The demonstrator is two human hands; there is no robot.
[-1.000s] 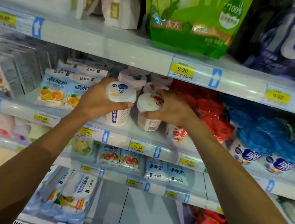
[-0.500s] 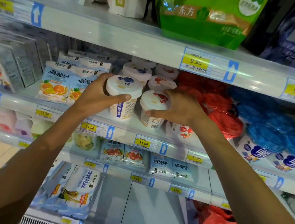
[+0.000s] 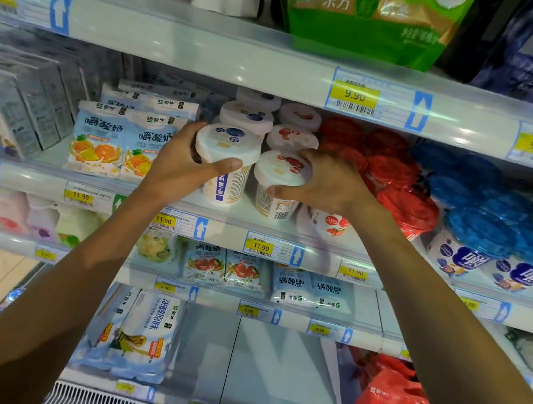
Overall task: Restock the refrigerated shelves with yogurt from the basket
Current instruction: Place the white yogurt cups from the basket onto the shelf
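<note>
Hardly anything's moved in the last second, both hands are where they were with 2 yogurts at the front of the middle shelf (image 3: 242, 219). So the left hand (image 3: 177, 165) is wrapped round the blueberry cup (image 3: 226, 162), and the right hand (image 3: 326, 182) grips the strawberry cup (image 3: 278, 183) over its lid. Both cups look stood on the shelf, just beside each other. I'd push each straight back against its own row (image 3: 246, 116), labels forward, then let go. Outward: fruit pouches (image 3: 99, 137) just left, red-lidded tubs (image 3: 397, 186) just right, blue-lidded tubs (image 3: 496, 217) beyond. The basket isn't in view.
</note>
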